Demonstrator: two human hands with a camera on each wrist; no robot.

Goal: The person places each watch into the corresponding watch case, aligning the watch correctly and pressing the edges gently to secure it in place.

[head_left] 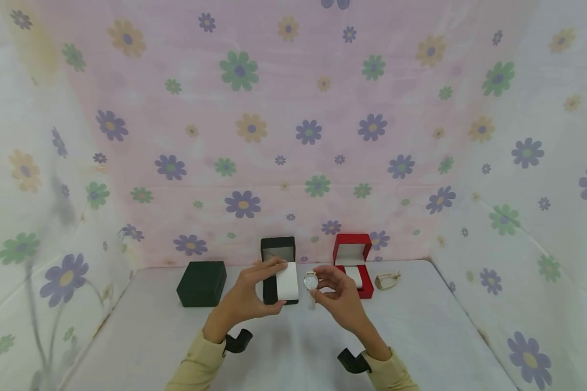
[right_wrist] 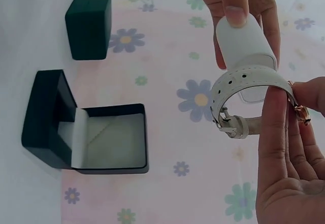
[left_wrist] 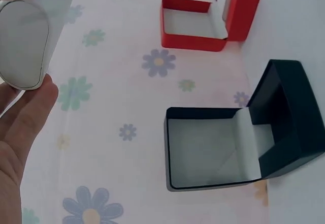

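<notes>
My left hand (head_left: 249,290) grips a white watch cushion (head_left: 287,281) between thumb and fingers, above the front of an open dark green watch box (head_left: 278,243). In the right wrist view the cushion (right_wrist: 242,40) stands on end, the left thumb pressing its top part. My right hand (head_left: 341,297) pinches a wristwatch (head_left: 311,281) by its case, with the round pale dial facing up in the head view. Its white strap (right_wrist: 244,77) is buckled into a loop, close to the cushion's lower end. Whether strap and cushion touch, I cannot tell. The green box's lined well (left_wrist: 203,142) holds nothing.
To the left stands a closed dark green box (head_left: 201,283). An open red watch box (head_left: 367,285) with a white cushion inside stands right of the green one. Farther right lies a gold-coloured watch (head_left: 388,279). A flowered cloth (head_left: 293,184) hangs behind.
</notes>
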